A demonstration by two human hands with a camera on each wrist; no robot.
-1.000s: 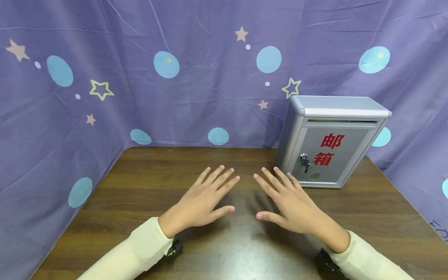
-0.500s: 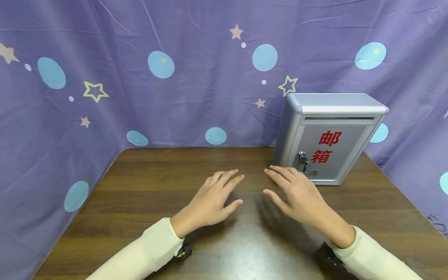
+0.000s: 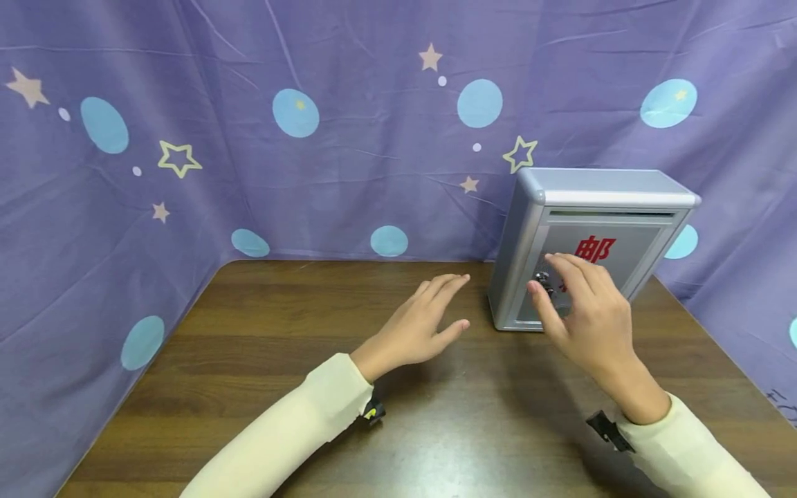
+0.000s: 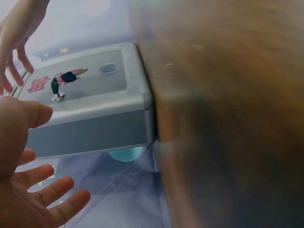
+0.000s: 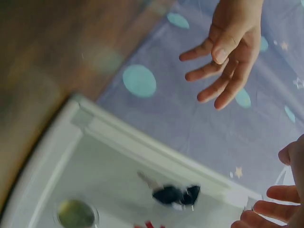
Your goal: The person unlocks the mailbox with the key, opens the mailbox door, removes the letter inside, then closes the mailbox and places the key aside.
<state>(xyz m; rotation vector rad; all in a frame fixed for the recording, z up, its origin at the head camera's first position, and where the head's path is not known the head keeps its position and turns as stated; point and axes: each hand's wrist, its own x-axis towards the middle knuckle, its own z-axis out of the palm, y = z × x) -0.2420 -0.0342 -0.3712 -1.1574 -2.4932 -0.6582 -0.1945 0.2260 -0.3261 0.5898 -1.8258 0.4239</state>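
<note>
A silver metal mailbox [image 3: 523, 228] with red characters stands upright at the table's back right. Keys [image 4: 69, 77] hang from the lock on its door, seen in both wrist views. My right hand [image 3: 591, 311] is raised before the door, near the keys and partly covering them in the head view. Its fingers are loosely bent with the thumb apart, and nothing is in it. Left of the mailbox, my left hand [image 3: 417, 325] hovers over the table with relaxed fingers and holds nothing. It does not touch the box.
The brown wooden table [image 3: 299, 318] reaches back to a purple curtain [image 3: 349, 187] with stars and blue dots, which also hangs along both sides. A narrow slot [image 3: 610, 214] runs across the mailbox front near its top.
Both hands have moved rightward and forward. The right hand has risen from beside the mailbox to in front of its door. Fingers that were spread are now more bent. The mailbox stands as before.
</note>
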